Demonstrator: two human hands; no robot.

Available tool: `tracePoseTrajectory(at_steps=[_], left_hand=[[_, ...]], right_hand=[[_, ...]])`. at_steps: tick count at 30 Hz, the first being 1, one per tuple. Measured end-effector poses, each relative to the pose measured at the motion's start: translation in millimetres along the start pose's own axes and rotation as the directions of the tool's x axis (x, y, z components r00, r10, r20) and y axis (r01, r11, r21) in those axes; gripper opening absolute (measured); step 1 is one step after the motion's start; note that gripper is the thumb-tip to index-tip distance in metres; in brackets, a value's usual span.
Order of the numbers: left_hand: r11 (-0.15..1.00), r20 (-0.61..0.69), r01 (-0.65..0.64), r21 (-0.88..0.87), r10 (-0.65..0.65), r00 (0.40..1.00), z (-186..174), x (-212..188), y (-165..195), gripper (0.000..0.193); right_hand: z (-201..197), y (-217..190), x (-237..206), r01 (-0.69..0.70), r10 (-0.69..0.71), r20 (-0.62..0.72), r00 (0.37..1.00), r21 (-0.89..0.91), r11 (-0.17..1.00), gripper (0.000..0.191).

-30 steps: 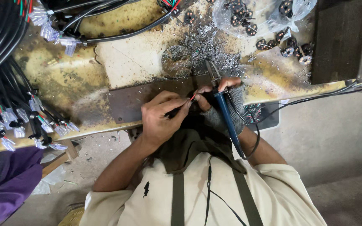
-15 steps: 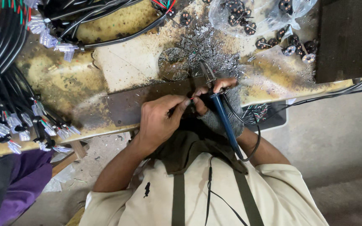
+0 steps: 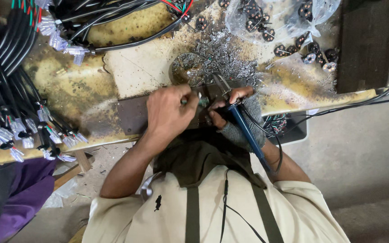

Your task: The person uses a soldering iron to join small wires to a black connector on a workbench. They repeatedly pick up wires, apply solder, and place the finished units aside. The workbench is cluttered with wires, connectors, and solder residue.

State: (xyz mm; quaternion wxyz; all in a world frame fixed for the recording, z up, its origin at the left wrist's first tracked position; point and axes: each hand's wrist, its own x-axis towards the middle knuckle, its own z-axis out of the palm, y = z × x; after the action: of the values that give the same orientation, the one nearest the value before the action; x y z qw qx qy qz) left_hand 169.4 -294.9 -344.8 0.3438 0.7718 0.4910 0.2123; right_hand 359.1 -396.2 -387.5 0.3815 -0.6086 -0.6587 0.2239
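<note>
My left hand (image 3: 169, 112) is curled over the near edge of a stained workbench (image 3: 73, 90), pinching a small connector with short wires (image 3: 201, 100) between thumb and fingers. My right hand (image 3: 235, 114), in a grey fingerless glove, grips a blue-handled soldering iron (image 3: 244, 126). The iron's metal tip (image 3: 220, 83) points away from me, just right of the connector. Both hands rest over a dark metal plate (image 3: 131, 117) on the bench edge.
A heap of grey solder scraps (image 3: 230, 60) lies just beyond the hands. A clear plastic bag of round black parts (image 3: 275, 18) sits at the back right, with loose ones (image 3: 316, 56) beside it. Bundles of black cables with white plugs (image 3: 14, 90) fill the left. A box of wires (image 3: 289, 126) hangs under the bench.
My left hand has shifted slightly with the small connector, and the iron's tip has stayed close beside it. The view has drifted a little.
</note>
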Motion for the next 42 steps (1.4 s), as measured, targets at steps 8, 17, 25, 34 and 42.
tracePoseTrajectory(at_steps=[8, 17, 25, 34, 42], left_hand=[[0.974, -0.110, 0.048, -0.222, -0.074, 0.991, 8, -50, 2, 0.017], [0.927, 0.037, 0.018, -0.374, -0.004, 0.999, -8, -48, 13, 0.003], [0.966, 0.153, -0.099, -0.240, 0.139, 0.978, -26, -36, 0, 0.006], [0.999, 0.144, -0.025, -0.025, 0.028, 0.989, -13, -30, 9, 0.010], [0.999, 0.062, 0.041, -0.032, -0.038, 0.997, -3, -34, 11, 0.015]], right_hand=[[9, 1, -10, -0.357, 0.306, 0.193, 0.932, 0.360, 0.862, 0.048], [14, 4, -13, -0.277, 0.215, 0.176, 0.961, 0.573, 0.771, 0.041], [-2, 1, 11, -0.037, 0.052, 0.249, 0.967, -0.064, 0.997, 0.049], [-9, -14, 22, -0.185, 0.080, 0.328, 0.941, 0.304, 0.935, 0.039], [5, 16, -41, -0.029, 0.058, -0.097, 0.994, 0.278, 0.960, 0.047]])
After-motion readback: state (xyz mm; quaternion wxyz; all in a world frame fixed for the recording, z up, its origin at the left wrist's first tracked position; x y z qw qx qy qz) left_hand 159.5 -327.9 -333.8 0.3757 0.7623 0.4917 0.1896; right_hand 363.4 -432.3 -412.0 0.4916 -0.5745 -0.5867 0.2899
